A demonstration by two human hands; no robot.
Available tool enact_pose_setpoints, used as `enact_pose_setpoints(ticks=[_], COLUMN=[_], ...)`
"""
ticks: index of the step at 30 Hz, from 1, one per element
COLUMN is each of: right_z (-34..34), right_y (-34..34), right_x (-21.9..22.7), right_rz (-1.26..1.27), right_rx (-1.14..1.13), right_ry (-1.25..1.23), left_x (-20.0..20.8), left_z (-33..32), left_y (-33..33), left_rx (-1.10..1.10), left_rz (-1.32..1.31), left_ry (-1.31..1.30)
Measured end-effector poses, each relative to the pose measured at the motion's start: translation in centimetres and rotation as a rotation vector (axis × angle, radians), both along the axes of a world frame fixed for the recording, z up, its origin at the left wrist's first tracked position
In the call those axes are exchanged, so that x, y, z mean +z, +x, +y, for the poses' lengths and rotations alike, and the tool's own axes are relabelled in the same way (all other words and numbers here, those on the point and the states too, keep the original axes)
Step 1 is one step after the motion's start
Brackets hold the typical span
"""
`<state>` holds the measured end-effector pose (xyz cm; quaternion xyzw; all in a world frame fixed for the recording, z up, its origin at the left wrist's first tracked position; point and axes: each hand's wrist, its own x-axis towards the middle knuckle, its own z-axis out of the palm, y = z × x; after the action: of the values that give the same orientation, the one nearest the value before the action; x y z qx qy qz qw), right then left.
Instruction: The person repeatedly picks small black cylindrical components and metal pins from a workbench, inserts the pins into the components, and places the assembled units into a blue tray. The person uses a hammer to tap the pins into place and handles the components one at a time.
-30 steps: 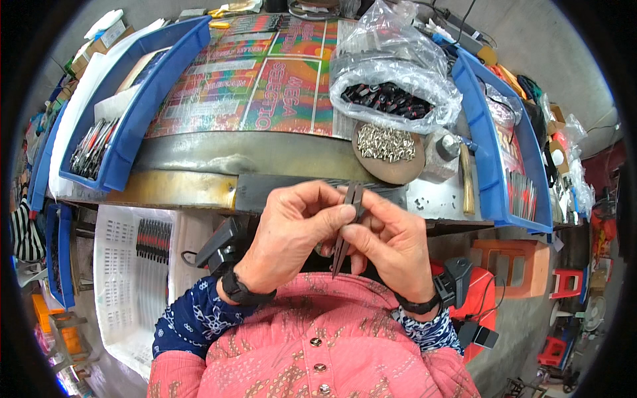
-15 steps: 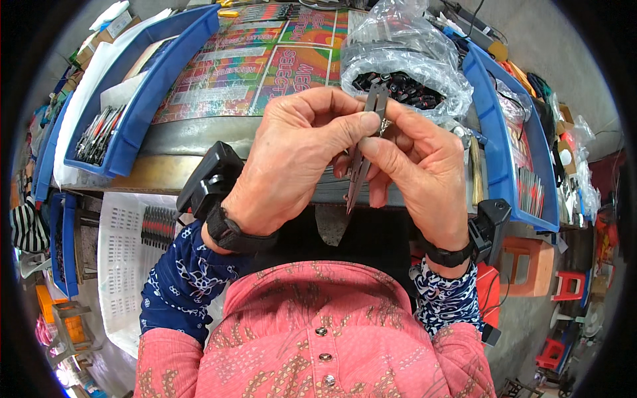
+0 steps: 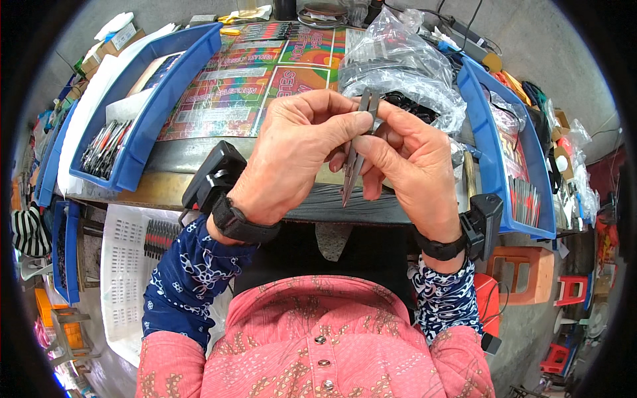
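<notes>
Hands, two: left hand [image 3: 288,149] and right hand [image 3: 421,162], thumbs and fingers pinching one slim, dark metal piece [image 3: 352,176], tapered below, split above; at one o'clock.
Desk [image 3: 196,156]: smooth grey top; colourful printed sheet [image 3: 215,99], eleven.
Blue bin [image 3: 142,136], ten; second blue bin [image 3: 488,146], past two.
Crinkled clear bag [image 3: 398,63], one.
Perforated white basket [image 3: 119,282], eight.
Orange stool [image 3: 541,275], four.

The bag [image 3: 398,63] lies between left tray [image 3: 154,116] and right tray [image 3: 483,129] (nearer right).

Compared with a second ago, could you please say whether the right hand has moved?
Yes, the right hand is farther up the picture relative to the bench's front edge.
</notes>
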<state>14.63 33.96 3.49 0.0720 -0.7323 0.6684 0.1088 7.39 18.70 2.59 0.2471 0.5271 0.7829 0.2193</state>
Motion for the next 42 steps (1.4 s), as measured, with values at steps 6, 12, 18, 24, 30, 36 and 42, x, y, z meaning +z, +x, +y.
enact_pose_setpoints(ticks=[6, 12, 18, 24, 30, 36, 42], right_z=[0.9, 1.7, 1.3, 0.6, 0.2, 0.7, 4.2], right_y=[1.7, 3.3, 3.7, 3.1, 2.7, 2.3, -0.5], right_x=[-0.2, -0.7, -2.0, -3.2, -3.8, -2.9, -0.7], right_rz=[-0.044, -0.121, -0.078, -0.003, 0.006, -0.093, 0.080], right_rx=[0.007, 0.217, 0.092, -0.014, -0.022, 0.001, -0.239], right_ry=[0.077, -0.102, -0.170, -0.182, -0.186, -0.024, 0.527], left_x=[-1.1, -1.7, -2.5, -3.1, -3.5, -4.0, -4.2], left_z=[-1.2, -3.2, -2.5, -1.2, -1.3, -1.6, -2.4], left_y=[1.3, 2.2, 3.6, 4.9, 4.7, 4.0, 3.2], left_rx=[-0.074, -0.441, -0.164, 0.132, 0.194, 0.248, 0.293], left_rz=[-0.059, -0.186, 0.040, 0.306, 0.408, 0.480, 0.680], left_ry=[-0.094, -0.170, -0.131, -0.190, -0.266, -0.280, -0.393])
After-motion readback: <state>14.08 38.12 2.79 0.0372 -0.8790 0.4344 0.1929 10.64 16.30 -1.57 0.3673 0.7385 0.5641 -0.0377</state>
